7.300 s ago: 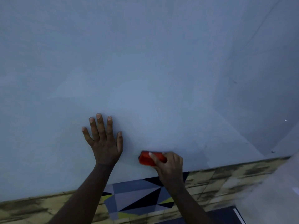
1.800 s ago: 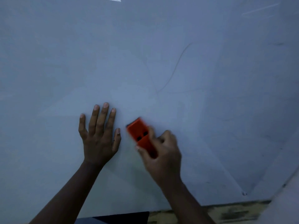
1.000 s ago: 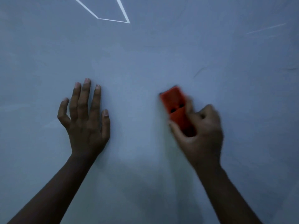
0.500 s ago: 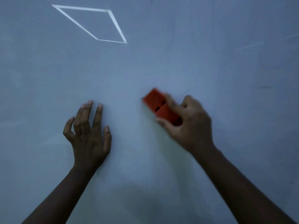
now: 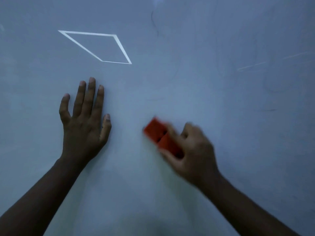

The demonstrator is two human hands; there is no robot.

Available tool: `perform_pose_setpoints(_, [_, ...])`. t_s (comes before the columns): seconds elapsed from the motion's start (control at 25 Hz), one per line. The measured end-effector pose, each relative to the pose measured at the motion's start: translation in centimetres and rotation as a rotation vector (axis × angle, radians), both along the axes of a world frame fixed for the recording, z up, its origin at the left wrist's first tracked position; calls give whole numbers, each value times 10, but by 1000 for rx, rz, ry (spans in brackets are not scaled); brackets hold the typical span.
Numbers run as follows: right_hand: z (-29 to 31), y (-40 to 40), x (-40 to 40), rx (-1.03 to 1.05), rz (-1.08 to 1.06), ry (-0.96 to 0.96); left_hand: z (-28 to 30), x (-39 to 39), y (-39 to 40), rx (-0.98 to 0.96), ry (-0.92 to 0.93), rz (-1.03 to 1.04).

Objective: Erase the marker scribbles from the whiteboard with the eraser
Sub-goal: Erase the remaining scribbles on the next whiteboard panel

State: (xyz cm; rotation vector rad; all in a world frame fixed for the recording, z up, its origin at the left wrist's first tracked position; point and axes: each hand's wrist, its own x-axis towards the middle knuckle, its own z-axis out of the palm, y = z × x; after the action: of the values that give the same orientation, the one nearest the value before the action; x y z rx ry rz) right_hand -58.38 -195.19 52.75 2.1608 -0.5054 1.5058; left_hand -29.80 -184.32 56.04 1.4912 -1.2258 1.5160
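Gripping eraser, curled fingers

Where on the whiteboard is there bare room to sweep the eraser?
Bare board lies between the left hand and the eraser gripped by the right hand, and below both forearms. Upward, a bright diamond outline and a thin dark marker line mark the whiteboard.

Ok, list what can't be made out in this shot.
- Head view: the right hand and the orange eraser it grips are motion-blurred; the eraser's far end is hidden by fingers.
- Faint dark strokes on the whiteboard are too dim to read.
- Both forearms are cut off by the bottom edge.
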Motion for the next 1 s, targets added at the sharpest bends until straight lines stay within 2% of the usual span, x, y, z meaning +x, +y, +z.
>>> perform_pose_setpoints(0.12, [-43, 3, 2, -162, 9, 279, -3, 0, -1, -4, 10, -8])
perform_pose_setpoints(0.24, [-24, -2, 2, -225, -17, 279, -3, -1, -1, -16, 6, -10])
perform_pose_setpoints(0.36, [24, -11, 2, -230, -7, 91, -3, 0, 0, -29, -9, -13])
perform_pose_setpoints(0.48, [77, -36, -17, -239, -95, -110, -3, 0, -1, -48, -15, -28])
perform_pose_setpoints(0.64, [125, -60, -40, -43, -101, -515, -2, -2, -1, -62, -13, -35])
perform_pose_setpoints(0.72, [127, -57, -27, -35, -93, -582, -3, -3, -1, -61, -13, -34])
perform_pose_setpoints(0.8, [113, -45, -2, -153, -63, -451, -2, -4, 0, -59, -16, -33])
perform_pose_setpoints(1.0, [53, -11, 45, -455, 132, 111, 2, -2, 4, -90, 11, -127])
